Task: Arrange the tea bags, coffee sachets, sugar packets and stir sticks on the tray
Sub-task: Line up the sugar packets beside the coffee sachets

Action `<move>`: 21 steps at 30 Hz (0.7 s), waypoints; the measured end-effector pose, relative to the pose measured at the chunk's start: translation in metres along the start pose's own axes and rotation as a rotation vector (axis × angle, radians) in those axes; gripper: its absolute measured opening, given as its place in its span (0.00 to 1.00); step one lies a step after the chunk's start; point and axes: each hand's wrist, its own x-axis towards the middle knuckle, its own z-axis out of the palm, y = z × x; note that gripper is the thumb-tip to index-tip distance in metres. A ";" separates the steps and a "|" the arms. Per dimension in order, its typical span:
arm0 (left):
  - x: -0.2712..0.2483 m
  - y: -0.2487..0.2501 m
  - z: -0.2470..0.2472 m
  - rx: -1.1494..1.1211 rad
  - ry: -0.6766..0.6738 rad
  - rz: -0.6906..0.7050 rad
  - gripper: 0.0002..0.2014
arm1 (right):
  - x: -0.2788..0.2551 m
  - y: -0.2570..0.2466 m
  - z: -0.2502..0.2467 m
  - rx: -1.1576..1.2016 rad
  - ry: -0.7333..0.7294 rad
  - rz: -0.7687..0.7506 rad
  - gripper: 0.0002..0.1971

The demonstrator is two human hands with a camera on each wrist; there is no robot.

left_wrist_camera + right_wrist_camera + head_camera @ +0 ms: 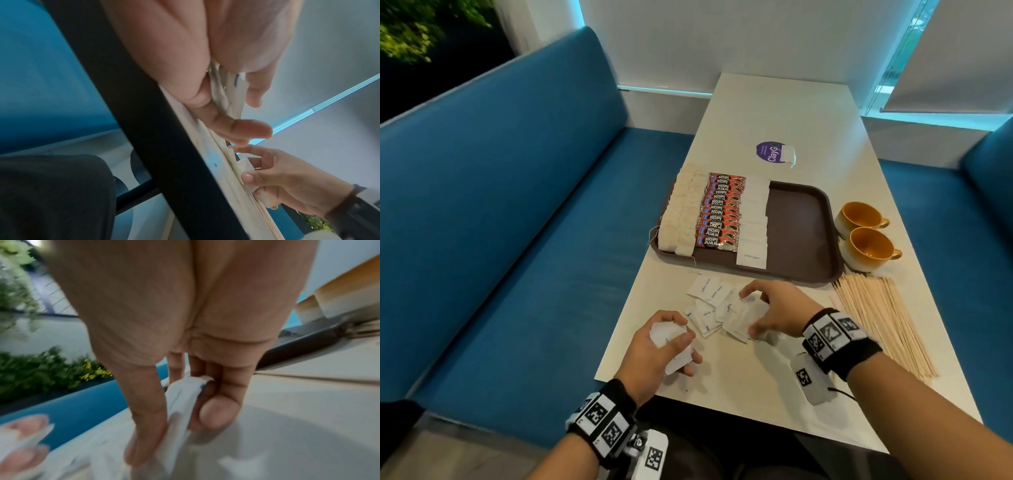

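Blue bench seating runs along the left of a long pale table, with a white wall and a bright window strip behind.

On the table sits a brown tray. Its left half is filled in 3 columns: tea bags at the far left, red coffee sachets beside them, then white sugar packets; the right half is bare. 2 orange-lined cups stand just beside the tray's right edge, and a fan of wooden stir sticks lies on the table near them, in front of the tray. Beyond the tray lies a purple round sticker with 1 tea bag on its edge.

A loose pile of sugar packets lies in front of the tray, between the hands.

The left hand rests at the table's near left edge, fingers curled round a small stack of packets, thumb pressed on top (the left wrist view shows the packets' edges squeezed between thumb and fingers).

The right hand arches palm-down over the right side of the pile, wrist raised, fingers and thumb bent down and pinching a few packets from both sides. Both wrists wear black bands with square markers.
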 end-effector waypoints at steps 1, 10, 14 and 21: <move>0.000 0.000 0.000 -0.009 -0.002 0.000 0.14 | -0.001 0.000 0.005 -0.028 0.034 -0.011 0.36; 0.002 0.002 0.002 -0.053 -0.015 -0.018 0.24 | -0.018 0.012 0.017 0.020 0.178 0.011 0.24; 0.002 0.002 0.001 -0.062 -0.008 -0.012 0.23 | -0.025 0.018 0.004 0.170 0.132 0.022 0.21; 0.002 0.004 0.003 -0.089 -0.002 -0.035 0.24 | 0.002 0.002 -0.006 0.073 0.093 0.012 0.35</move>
